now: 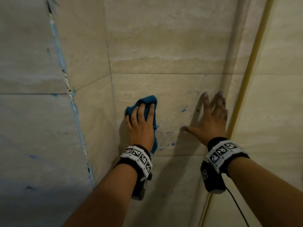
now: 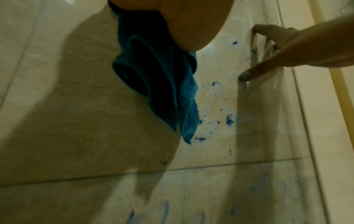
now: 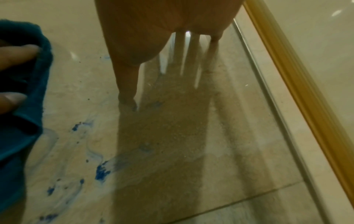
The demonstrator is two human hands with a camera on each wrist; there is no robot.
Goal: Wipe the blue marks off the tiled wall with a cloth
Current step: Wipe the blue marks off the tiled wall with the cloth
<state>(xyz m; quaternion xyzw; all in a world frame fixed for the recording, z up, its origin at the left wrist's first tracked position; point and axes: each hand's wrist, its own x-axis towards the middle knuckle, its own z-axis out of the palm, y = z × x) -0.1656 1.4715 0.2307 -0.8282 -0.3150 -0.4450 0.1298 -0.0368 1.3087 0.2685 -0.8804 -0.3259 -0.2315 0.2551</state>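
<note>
A teal cloth (image 1: pixel 148 102) is bunched against the beige tiled wall (image 1: pixel 164 46), and my left hand (image 1: pixel 141 118) grips it with curled fingers. A loose tail of the cloth (image 2: pixel 184 109) hangs down below the palm. Blue marks (image 1: pixel 183 110) and smears (image 2: pixel 229 119) dot the tile between my two hands, with more blue marks (image 3: pixel 100 174) lower down. My right hand (image 1: pixel 211 115) lies flat on the wall with its fingers spread, to the right of the cloth. Its fingertips (image 2: pixel 245 75) touch the tile and hold nothing.
A yellow-trimmed glass panel edge (image 1: pixel 246 79) runs down the wall just right of my right hand. On the left, a side wall meets the tiles at a corner seam with blue-stained grout (image 1: pixel 72 99). Faint blue streaks (image 2: pixel 164 210) show on the tile below.
</note>
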